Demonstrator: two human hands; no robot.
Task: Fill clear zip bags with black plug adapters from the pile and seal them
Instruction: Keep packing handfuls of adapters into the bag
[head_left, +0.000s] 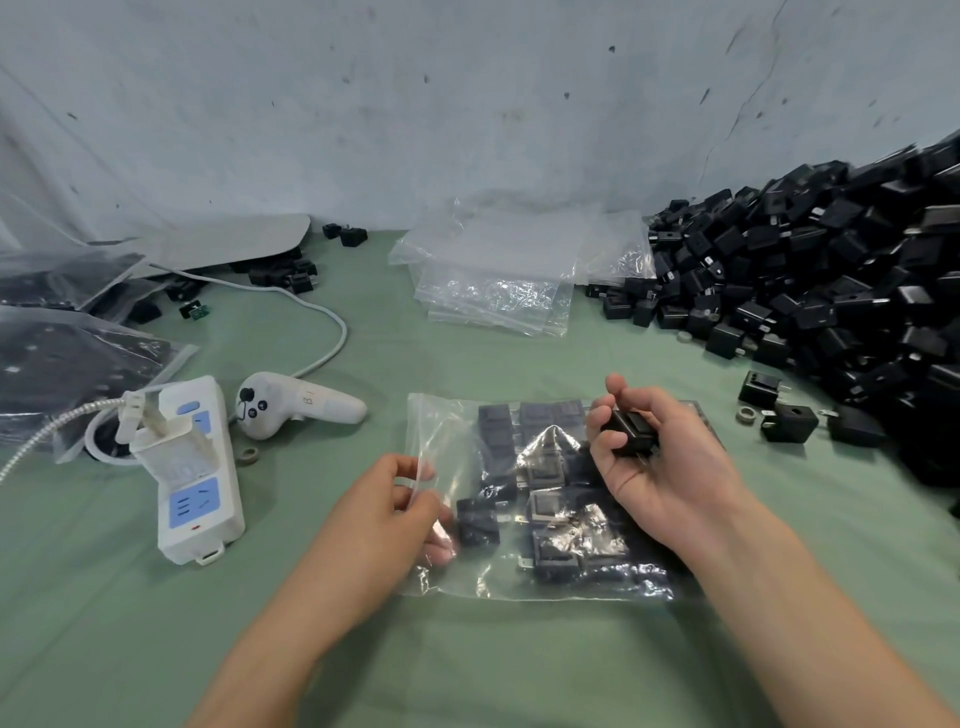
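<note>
A clear zip bag lies flat on the green table in front of me, with several black plug adapters inside it. My left hand pinches the bag's left, open edge. My right hand hovers over the bag's right side and grips one black plug adapter in its curled fingers. A large pile of black plug adapters fills the right side of the table against the wall. A stack of empty clear zip bags lies at the back centre.
A white power strip with a plugged-in charger stands at the left, beside a white handheld controller and a white cable. Filled bags lie at the far left. Loose adapters sit right of the bag.
</note>
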